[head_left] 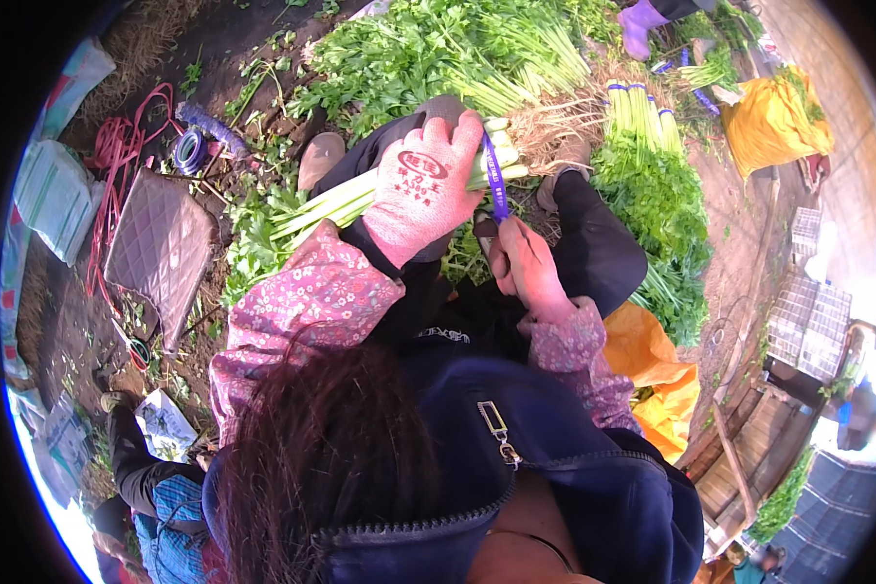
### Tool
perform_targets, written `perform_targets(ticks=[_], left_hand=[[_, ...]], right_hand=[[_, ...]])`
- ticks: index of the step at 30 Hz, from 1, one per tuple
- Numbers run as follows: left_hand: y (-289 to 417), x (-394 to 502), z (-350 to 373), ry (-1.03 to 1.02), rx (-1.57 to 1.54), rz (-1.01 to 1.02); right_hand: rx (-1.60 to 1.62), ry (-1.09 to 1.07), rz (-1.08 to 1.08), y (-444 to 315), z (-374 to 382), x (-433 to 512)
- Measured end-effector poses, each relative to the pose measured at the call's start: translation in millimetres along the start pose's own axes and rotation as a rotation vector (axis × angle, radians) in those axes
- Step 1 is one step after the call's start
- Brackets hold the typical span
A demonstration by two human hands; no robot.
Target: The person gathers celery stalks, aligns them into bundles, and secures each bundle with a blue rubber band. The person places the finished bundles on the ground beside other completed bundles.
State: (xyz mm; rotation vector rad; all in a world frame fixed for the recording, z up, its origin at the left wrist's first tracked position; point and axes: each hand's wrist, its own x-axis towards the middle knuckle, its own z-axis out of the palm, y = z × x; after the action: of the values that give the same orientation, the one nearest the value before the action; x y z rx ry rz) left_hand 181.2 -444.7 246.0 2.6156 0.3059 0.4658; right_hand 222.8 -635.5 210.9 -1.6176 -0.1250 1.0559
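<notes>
In a pink work glove with printed writing, my left hand (425,186) grips a bunch of celery (343,198) across my lap. Its leaves point left, and its roots (547,128) point right. A purple printed tape (494,171) runs over the stalks close to the root end. My bare right hand (523,255) pinches the lower end of that tape, just below the bunch. Something dark beside the right fingers is partly hidden, and I cannot tell what it is.
Loose celery (438,51) lies ahead, and tied celery bunches (631,109) lie on the right. A tape roll (190,151), pink strapping (120,146), a quilted pad (159,244) and scissors (137,352) are at left. Yellow sacks (777,120) and crates (808,321) stand right. Another person sits lower left.
</notes>
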Motion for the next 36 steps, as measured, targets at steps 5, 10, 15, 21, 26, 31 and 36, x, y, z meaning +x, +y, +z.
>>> perform_targets(ticks=[5, 10, 15, 21, 26, 31, 36], left_hand=[[-7.0, -4.5, -3.6, -0.024, -0.083, 0.011], [-12.1, -4.9, -12.0, 0.022, -0.049, 0.031], [-11.4, -10.5, -14.0, 0.057, -0.041, 0.022], [-16.4, -9.9, -21.8, 0.053, -0.193, -0.035], [-17.9, -6.1, -16.6, 0.028, -0.237, 0.012], [-15.7, -9.1, -13.0, -0.004, -0.259, -0.091], [-21.4, -9.9, -5.1, -0.052, -0.384, -0.176]], right_hand=[[-0.273, 0.026, -0.057, -29.2, 2.3, 44.8], [0.155, -0.113, -0.088, -30.5, -17.9, 91.8], [1.002, -0.814, -0.080, -6.7, -32.0, 137.0], [-0.329, -0.088, -0.093, -30.4, 21.7, 52.0], [-0.528, 0.112, -0.444, -11.3, 26.8, 26.1], [-0.699, 0.112, -0.388, -29.9, 25.6, 31.5], [-0.699, 0.183, -0.568, -33.2, 20.4, 49.6]])
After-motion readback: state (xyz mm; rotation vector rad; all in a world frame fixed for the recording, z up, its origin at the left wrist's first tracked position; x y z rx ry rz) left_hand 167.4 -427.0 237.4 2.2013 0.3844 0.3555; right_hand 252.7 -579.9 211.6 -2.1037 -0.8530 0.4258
